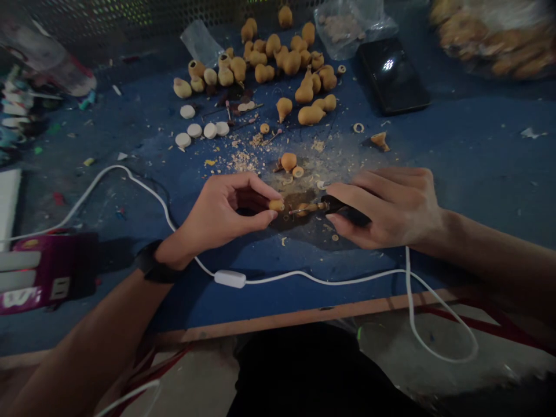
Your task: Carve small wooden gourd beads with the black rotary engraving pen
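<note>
My left hand (226, 211) pinches a small tan gourd piece (276, 205) between thumb and fingertips, just above the blue table (478, 174). My right hand (386, 205) is closed around a dark-handled tool (347, 211) whose brass tip (310, 208) points left at the gourd piece, nearly touching it. Shavings and a cut gourd (288, 161) with a small slice (297, 171) lie just beyond my hands.
A heap of small tan gourds (282, 58) and several white discs (202, 130) sit at the back. A black phone (393, 75) lies back right, near a plastic bag (347, 26). A white cable with switch (230, 278) runs along the front edge. A magenta box (39, 272) stands left.
</note>
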The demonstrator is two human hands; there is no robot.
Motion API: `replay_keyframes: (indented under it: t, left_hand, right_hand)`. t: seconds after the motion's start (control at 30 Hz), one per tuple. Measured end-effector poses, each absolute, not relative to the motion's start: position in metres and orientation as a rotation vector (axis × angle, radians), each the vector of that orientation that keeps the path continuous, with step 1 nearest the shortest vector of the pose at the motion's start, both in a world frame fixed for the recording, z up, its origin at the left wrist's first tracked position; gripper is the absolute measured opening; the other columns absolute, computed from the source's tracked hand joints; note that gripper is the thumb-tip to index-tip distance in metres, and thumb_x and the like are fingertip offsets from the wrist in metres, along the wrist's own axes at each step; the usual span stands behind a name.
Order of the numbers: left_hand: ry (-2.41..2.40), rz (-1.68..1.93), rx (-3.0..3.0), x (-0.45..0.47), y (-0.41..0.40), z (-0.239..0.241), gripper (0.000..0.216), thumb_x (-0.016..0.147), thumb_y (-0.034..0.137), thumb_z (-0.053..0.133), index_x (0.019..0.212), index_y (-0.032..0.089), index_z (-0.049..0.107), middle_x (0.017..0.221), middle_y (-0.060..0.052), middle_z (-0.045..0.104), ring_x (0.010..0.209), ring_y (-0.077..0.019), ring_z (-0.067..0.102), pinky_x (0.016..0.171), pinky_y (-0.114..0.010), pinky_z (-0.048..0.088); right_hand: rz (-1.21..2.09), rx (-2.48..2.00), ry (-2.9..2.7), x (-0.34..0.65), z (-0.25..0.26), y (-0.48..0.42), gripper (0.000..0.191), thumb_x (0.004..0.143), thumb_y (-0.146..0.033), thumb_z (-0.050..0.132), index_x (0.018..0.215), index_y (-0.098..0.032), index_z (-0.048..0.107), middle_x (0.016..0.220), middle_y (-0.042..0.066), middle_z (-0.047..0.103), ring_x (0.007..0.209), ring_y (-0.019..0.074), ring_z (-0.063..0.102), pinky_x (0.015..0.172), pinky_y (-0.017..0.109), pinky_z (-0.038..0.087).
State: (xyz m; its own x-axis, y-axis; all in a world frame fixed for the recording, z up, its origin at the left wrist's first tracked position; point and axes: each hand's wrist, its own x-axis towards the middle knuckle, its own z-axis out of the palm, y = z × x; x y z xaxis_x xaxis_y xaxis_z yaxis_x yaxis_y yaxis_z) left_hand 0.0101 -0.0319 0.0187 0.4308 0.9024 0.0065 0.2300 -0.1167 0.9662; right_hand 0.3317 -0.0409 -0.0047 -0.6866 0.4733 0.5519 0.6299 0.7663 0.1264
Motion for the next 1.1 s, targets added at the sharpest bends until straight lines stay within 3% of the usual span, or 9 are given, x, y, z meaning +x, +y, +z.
replay_keyframes:
  t: [0.17,0.37,0.77,1.1]
  left_hand:
    - [1.02,0.799,1.618,0.0114,-0.0329,0.0197,0.017,0.083,0.025,0.099,0.096,0.024,0.088,0.095,-0.006,0.093,0.084,-0.0222,0.09,0.079,-0.03,0.075]
    - [1.096,0.727,1.595,0.0133,-0.0345,0.0212,0.019,0.081,0.029,0.103,0.094,0.025,0.089,0.092,-0.006,0.093,0.085,-0.0275,0.091,0.081,-0.035,0.077]
    - [1.096,0.732,1.608,0.0128,-0.0345,0.0182,0.017,0.081,0.031,0.103,0.092,0.026,0.09,0.09,-0.006,0.093,0.085,-0.0279,0.091,0.079,-0.034,0.077]
    - [1.097,0.722,1.611,0.0128,-0.0341,0.0183,0.018,0.08,0.031,0.103,0.092,0.026,0.09,0.092,-0.006,0.093,0.088,-0.0295,0.092,0.081,-0.036,0.077]
  right_hand:
    - [-0.429,-0.791,-2.406,0.3316,-0.0058,-0.0384,0.023,0.111,-0.037,0.071,0.123,-0.023,0.083,0.092,0.005,0.082,0.071,0.0204,0.069,0.064,0.035,0.045]
    - [-0.486,-0.943,-2.451,0.3305,-0.01,-0.0382,0.032,0.116,-0.045,0.058,0.123,-0.03,0.085,0.093,0.003,0.083,0.074,0.0231,0.072,0.068,0.037,0.049]
    - [-0.506,-0.849,-2.434,0.3268,-0.0054,-0.0396,0.026,0.116,-0.04,0.067,0.123,-0.023,0.086,0.092,0.006,0.083,0.072,0.023,0.073,0.067,0.038,0.051]
    - [-0.522,-0.935,-2.494,0.3269,-0.0031,-0.0408,0.032,0.12,-0.045,0.06,0.127,-0.028,0.086,0.094,0.005,0.085,0.075,0.0233,0.076,0.068,0.038,0.054]
